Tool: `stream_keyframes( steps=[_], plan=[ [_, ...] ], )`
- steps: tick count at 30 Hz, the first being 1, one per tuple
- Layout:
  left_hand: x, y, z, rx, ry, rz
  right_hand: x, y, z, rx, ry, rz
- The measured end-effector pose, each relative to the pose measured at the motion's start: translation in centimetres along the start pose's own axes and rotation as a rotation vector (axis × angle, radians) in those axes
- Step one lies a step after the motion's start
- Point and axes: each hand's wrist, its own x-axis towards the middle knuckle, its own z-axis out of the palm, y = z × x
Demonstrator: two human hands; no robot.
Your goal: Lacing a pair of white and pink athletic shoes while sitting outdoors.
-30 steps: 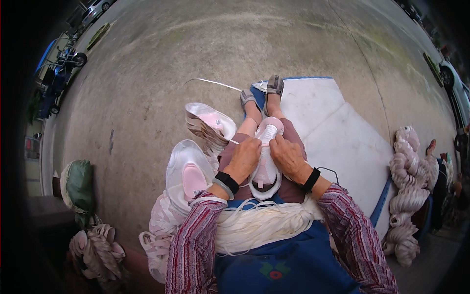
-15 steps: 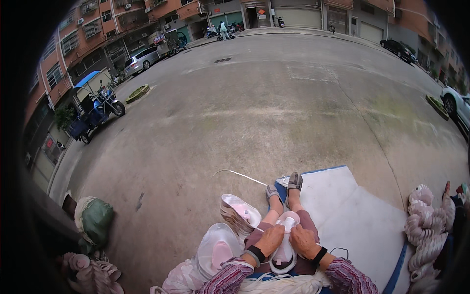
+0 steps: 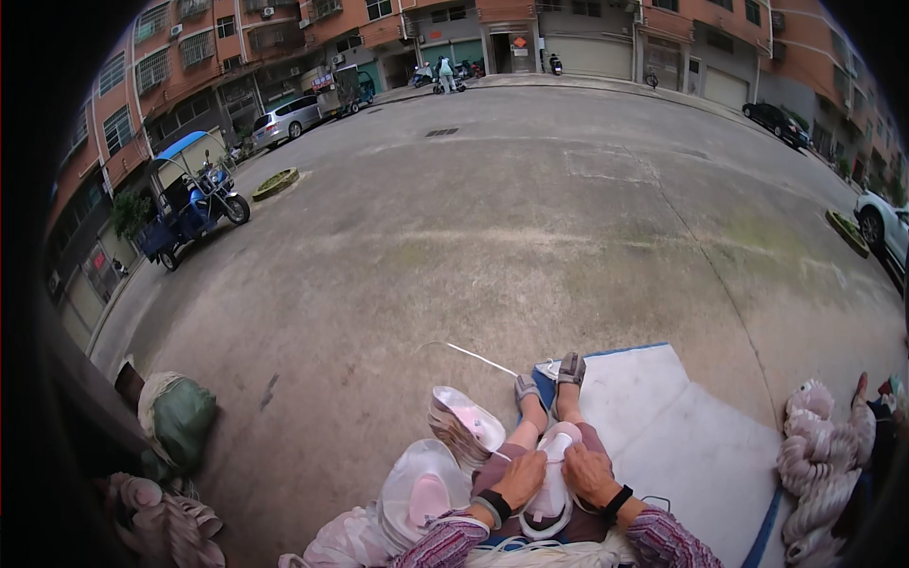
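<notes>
A pale pink-and-white fabric shoe upper (image 3: 549, 496) is held over the mauve-trousered lap (image 3: 490, 475), between the left hand (image 3: 521, 480) and the right hand (image 3: 589, 473). A thin white lace (image 3: 501, 455) is pinched by the left; what is pinched by the right's curled fingers cannot be told.

Shoe (image 3: 549, 494) btwn L hand (image 3: 521, 479) & R hand (image 3: 589, 473), stacked uppers (image 3: 464, 423) L, sheet (image 3: 686, 445) R, 3-wheeler (image 3: 194, 210) far L ahead.

A blue tricycle (image 3: 195, 206) is standing at left, a silver van (image 3: 284, 122) sitting beyond it, a white car (image 3: 886, 218) at right.
</notes>
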Motion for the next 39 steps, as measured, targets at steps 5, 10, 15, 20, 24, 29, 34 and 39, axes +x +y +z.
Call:
stream_keyframes(
  steps=[5, 10, 15, 20, 24, 29, 34, 39],
  plan=[
    [1.0, 0.4, -0.1, 0.103, -0.110, 0.005, 0.0, 0.3, 0.3, 0.110, 0.054, 0.046],
    [1.4, 0.6, -0.2, 0.177, -0.128, 0.092, -0.5, -0.8, 0.3, 0.096, -0.026, 0.148],
    [1.1, -0.4, 0.8, 0.205, -0.036, 0.172, -0.8, -1.7, 0.8, 0.081, -0.081, 0.210],
    [1.7, 0.7, 0.1, 0.221, -0.058, 0.155, -1.1, -1.5, 1.6, 0.060, -0.049, 0.204],
    [2.0, 1.6, -0.5, 0.220, -0.102, 0.144, -1.1, -1.8, 1.3, 0.074, -0.079, 0.213],
    [1.2, 1.0, -1.9, 0.077, -0.031, 0.150, -1.4, -2.1, 1.2, 0.123, -0.034, 0.235],
    [0.8, 0.6, -2.3, 0.097, -0.112, 0.086, -1.4, -1.8, 1.4, 0.114, -0.034, 0.254],
    [0.8, 1.2, -1.7, 0.207, -0.116, 0.131, -1.7, -1.6, 1.4, 0.148, -0.017, 0.232]
  ],
)
